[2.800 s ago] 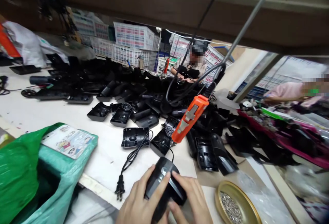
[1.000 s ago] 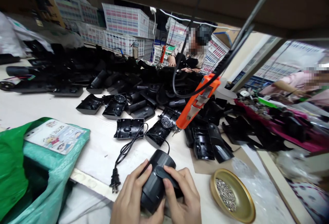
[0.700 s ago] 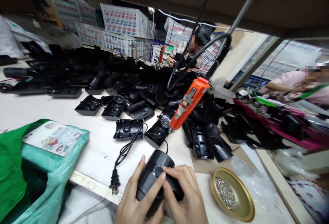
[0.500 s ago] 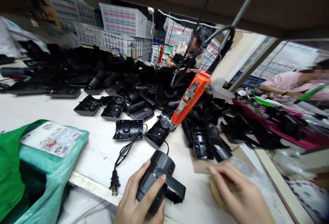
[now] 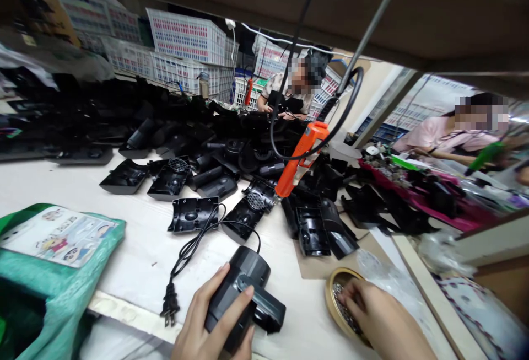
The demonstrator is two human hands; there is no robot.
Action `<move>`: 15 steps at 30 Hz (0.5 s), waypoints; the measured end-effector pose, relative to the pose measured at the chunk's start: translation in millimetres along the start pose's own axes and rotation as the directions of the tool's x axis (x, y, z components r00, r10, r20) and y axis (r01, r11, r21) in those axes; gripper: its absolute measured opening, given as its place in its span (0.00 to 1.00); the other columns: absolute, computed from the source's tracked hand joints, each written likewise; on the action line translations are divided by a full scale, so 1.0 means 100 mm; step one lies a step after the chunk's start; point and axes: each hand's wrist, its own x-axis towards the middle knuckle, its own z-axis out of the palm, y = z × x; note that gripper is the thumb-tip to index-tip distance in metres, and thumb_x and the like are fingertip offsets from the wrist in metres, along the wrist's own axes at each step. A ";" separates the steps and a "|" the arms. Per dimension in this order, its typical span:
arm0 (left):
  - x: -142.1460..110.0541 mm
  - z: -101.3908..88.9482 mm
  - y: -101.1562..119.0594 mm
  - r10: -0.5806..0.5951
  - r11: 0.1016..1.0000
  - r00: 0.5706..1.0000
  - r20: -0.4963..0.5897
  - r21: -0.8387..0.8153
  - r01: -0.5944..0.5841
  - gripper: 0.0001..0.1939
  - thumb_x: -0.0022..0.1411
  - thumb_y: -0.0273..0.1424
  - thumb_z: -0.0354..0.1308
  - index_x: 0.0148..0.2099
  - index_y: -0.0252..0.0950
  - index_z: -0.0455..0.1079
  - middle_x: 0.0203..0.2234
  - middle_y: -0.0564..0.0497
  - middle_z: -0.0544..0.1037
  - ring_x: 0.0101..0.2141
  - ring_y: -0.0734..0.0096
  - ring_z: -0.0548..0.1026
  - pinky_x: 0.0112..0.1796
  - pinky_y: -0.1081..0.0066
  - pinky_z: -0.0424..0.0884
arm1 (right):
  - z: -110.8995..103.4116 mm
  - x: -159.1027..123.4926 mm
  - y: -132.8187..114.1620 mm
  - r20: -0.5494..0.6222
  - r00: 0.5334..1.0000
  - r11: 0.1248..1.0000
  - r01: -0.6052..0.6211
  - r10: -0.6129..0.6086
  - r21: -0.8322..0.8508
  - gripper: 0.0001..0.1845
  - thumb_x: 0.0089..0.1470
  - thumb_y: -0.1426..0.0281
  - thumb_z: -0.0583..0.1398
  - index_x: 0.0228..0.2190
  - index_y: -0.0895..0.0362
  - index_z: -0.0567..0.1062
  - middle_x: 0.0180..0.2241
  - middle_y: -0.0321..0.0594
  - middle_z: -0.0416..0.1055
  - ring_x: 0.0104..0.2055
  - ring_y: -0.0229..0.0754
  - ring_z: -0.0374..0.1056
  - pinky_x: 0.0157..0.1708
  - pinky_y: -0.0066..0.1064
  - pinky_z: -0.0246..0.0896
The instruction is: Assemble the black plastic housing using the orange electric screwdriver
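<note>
Hairdryer body (image 5: 242,288), black plastic, sits at the near edge of the white table (image 5: 82,183), pinned under our left hand (image 5: 206,321); fingers (image 5: 239,307) are wrapped over the barrel, closed firmly on it. Its handle part juts out to the right, resting on the table. Cord with plug (image 5: 170,307) trails off left of the barrel, loose on the surface.

Our right hand (image 5: 380,321) is down in the gold dish (image 5: 330,299) of small screws (image 5: 341,307); fingertips are in among them, and we cannot tell if anything is pinched yet.

Handling, as we judge it: rigid moulded shell, light for its bulk, smooth and a bit slippery, so it may roll on the round barrel. Best hold is around the barrel as now, or at the handle joint. The cord is limp and could drag or snag. Screws are tiny and need a fingertip pinch.

Orange electric screwdriver (image 5: 300,156) hangs on its cable above the pile of black shell halves (image 5: 248,205), well apart from both hands. Green bag (image 5: 49,272) with a printed card on it lies at left. Other people work at the far side.
</note>
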 end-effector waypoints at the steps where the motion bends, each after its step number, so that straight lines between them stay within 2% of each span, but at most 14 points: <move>1: 0.00 -0.01 -0.01 0.003 1.000 1.000 0.009 0.008 -0.003 0.26 0.67 0.22 0.57 0.64 0.45 0.64 0.66 0.43 0.57 0.64 0.64 0.64 0.58 0.67 0.67 | -0.01 0.00 0.02 -0.019 1.000 1.000 -0.009 0.009 0.022 0.12 0.65 0.70 0.53 0.30 0.53 0.72 0.31 0.40 0.77 0.36 0.50 0.73 0.36 0.37 0.58; 5: -0.01 -0.03 -0.09 0.063 0.996 0.997 0.050 0.056 -0.066 0.28 0.67 0.24 0.58 0.67 0.44 0.61 0.68 0.42 0.56 0.66 0.62 0.62 0.57 0.68 0.69 | -0.09 0.00 0.11 -0.065 0.997 0.993 -0.035 0.043 0.113 0.12 0.62 0.65 0.53 0.28 0.53 0.71 0.25 0.39 0.74 0.31 0.49 0.71 0.33 0.36 0.56; 7: -0.02 -0.03 -0.14 0.098 0.993 0.994 0.049 0.061 -0.101 0.35 0.67 0.25 0.58 0.72 0.42 0.53 0.68 0.40 0.56 0.67 0.60 0.61 0.59 0.66 0.69 | -0.15 -0.02 0.09 -0.156 0.988 0.977 0.041 -0.009 0.208 0.15 0.60 0.59 0.53 0.28 0.52 0.72 0.21 0.37 0.69 0.27 0.49 0.69 0.29 0.36 0.56; 8: -0.03 -0.03 -0.16 0.101 0.993 0.994 0.049 0.055 -0.104 0.38 0.67 0.24 0.58 0.74 0.41 0.48 0.68 0.39 0.57 0.67 0.59 0.61 0.59 0.65 0.69 | -0.18 -0.04 0.04 -0.232 0.971 0.953 0.124 -0.059 0.277 0.17 0.59 0.55 0.53 0.29 0.52 0.74 0.21 0.37 0.67 0.26 0.48 0.67 0.28 0.35 0.56; 10: -0.04 -0.03 -0.17 0.095 0.994 0.994 0.053 0.046 -0.098 0.40 0.67 0.25 0.58 0.75 0.40 0.44 0.67 0.39 0.57 0.67 0.59 0.60 0.61 0.64 0.68 | -0.24 -0.11 -0.14 -0.397 0.900 0.840 0.352 -0.182 0.413 0.20 0.61 0.51 0.54 0.33 0.51 0.75 0.24 0.36 0.69 0.28 0.46 0.67 0.29 0.33 0.59; 12: -0.03 -0.04 -0.17 0.078 0.996 0.995 0.068 0.044 -0.081 0.37 0.68 0.29 0.58 0.74 0.39 0.48 0.68 0.40 0.57 0.68 0.58 0.58 0.62 0.64 0.67 | -0.28 -0.20 -0.41 -0.511 0.800 0.664 0.569 -0.313 0.484 0.16 0.66 0.54 0.56 0.35 0.50 0.76 0.30 0.35 0.72 0.32 0.43 0.68 0.31 0.30 0.60; 15: 0.00 -0.07 -0.14 0.015 1.000 0.996 0.091 0.001 -0.015 0.32 0.71 0.36 0.55 0.72 0.39 0.51 0.68 0.41 0.57 0.68 0.60 0.58 0.63 0.65 0.65 | -0.28 -0.31 -0.87 -0.564 0.662 0.453 0.749 -0.493 0.484 0.10 0.69 0.64 0.58 0.34 0.50 0.76 0.31 0.32 0.70 0.34 0.39 0.67 0.35 0.28 0.60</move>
